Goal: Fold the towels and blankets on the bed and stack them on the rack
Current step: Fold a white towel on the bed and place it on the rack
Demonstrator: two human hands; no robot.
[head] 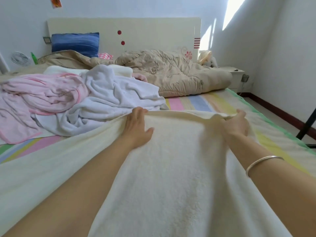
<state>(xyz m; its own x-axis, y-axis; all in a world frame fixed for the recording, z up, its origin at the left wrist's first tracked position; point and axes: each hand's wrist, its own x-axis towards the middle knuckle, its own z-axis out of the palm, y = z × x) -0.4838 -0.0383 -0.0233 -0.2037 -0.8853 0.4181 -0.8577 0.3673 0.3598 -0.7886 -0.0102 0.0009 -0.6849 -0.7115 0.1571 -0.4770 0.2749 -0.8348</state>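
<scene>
Crumpled pink terry towel (42,98) lies bunched along the left edge of the pastel-striped bed sheet (196,102), and a rumpled white fleece blanket (109,100) is heaped against it toward the middle; neither is folded yet. Next comes the left hand (136,127), fingers curled over the raised far edge of the wide cream plush towel (171,177), thumb splayed on top, so it is grasping that edge. The cream towel lies across the near edge of the bed, under both forearms. Further right, the right hand (236,124) (blurred, a thin silver bangle (263,163) on its wrist) hooks over the same edge and appears to grip it too. The cloth looks soft, light and limp, likely to sag between the hands and not slip; the far corners seem the best hold, kept taut. A puffy beige quilt (171,72) fills the far right corner.
</scene>
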